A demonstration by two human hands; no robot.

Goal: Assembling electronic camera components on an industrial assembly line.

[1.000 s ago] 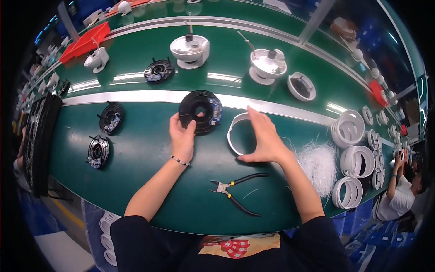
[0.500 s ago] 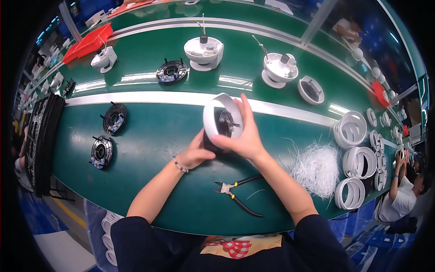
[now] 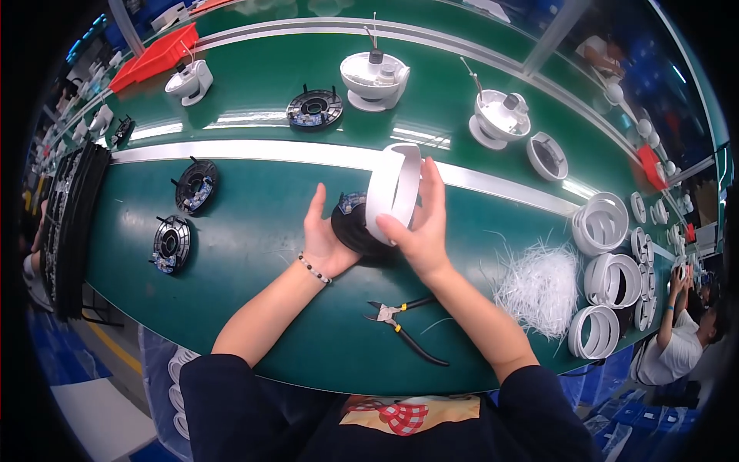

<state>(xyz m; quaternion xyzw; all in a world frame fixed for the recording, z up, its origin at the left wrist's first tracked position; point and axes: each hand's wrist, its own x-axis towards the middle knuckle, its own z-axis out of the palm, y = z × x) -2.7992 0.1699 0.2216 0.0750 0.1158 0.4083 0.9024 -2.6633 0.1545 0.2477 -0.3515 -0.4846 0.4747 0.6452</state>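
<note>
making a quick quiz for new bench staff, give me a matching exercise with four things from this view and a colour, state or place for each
1. central white ring
2. central black disc
3. pliers
4. heap of strips

A. whitish, loose and tangled
B. against the left hand
C. black and yellow, handles spread
D. gripped by the right hand

Pairs: 1-D, 2-B, 3-C, 4-A

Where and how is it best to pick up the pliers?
Probably by the black handles, coming from the person's right and near side. The pliers lie on the green table with the head pointing left and the handles spread rightward. The near handle is exposed; the right forearm hides the far handle's end, so it should likely clear first.
</note>
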